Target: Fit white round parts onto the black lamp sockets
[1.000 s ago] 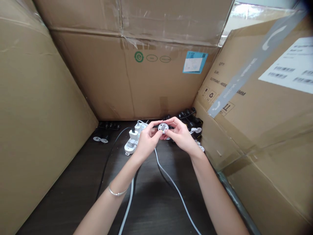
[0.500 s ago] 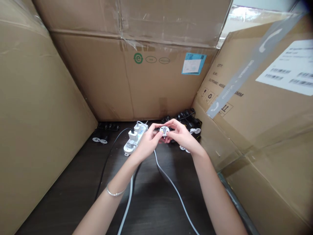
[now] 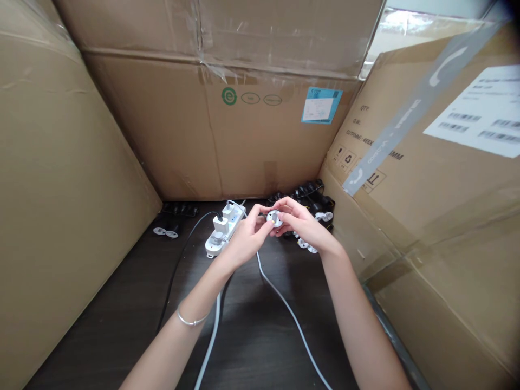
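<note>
Between both hands, above the dark table, is a small round white disc-shaped part [image 3: 275, 219] with holes and a greyish centre. My left hand [image 3: 252, 233] grips its left side, thumb at the lower edge and fingers curled behind. From the right, my right hand [image 3: 298, 222] closes on the same part, with the thumb at its centre and fingers over the top. Whatever lies behind the disc is hidden by the fingers. Just left of my left hand stands a white power strip [image 3: 213, 246] with a white plug-in adapter [image 3: 220, 224].
Black cylindrical pieces with white round ends [image 3: 312, 200] lie behind and right of my hands; similar ones [image 3: 166, 233] lie at left. Large cardboard boxes [image 3: 179, 135] wall in the dark table [image 3: 122, 319]. A white cable [image 3: 286, 309] and a black cable [image 3: 174, 273] cross it.
The white disc has tilted and shifted slightly right in my hands. My right thumb has moved up onto its centre. Nothing else has visibly moved.
</note>
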{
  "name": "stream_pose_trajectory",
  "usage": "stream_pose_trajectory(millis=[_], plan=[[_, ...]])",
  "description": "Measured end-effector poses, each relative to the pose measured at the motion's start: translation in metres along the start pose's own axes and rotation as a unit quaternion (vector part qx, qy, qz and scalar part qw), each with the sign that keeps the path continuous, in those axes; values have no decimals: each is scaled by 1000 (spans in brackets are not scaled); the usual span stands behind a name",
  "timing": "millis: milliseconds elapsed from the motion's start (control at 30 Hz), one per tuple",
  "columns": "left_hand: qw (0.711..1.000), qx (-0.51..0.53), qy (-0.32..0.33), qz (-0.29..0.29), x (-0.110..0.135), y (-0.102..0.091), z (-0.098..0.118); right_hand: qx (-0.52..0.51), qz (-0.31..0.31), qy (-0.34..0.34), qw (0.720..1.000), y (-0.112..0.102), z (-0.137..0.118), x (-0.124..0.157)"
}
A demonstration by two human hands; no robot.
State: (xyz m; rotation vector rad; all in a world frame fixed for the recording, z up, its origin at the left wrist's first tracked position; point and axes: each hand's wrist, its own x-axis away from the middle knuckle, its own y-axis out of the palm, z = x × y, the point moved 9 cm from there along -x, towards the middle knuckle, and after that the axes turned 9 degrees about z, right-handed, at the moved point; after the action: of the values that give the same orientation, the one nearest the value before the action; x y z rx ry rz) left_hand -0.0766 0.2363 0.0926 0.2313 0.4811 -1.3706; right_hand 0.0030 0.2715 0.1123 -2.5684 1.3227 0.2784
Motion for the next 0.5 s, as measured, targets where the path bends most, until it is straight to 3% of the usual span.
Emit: stream_pose_trajectory(millis=[167,500], plan=[[1000,2,15,10,-1,-2,2,-20,20,-15,1000,2,-4,1],[999,32,5,2,-2,-3,5,-31,-1,-54,998,4,-2,-1]])
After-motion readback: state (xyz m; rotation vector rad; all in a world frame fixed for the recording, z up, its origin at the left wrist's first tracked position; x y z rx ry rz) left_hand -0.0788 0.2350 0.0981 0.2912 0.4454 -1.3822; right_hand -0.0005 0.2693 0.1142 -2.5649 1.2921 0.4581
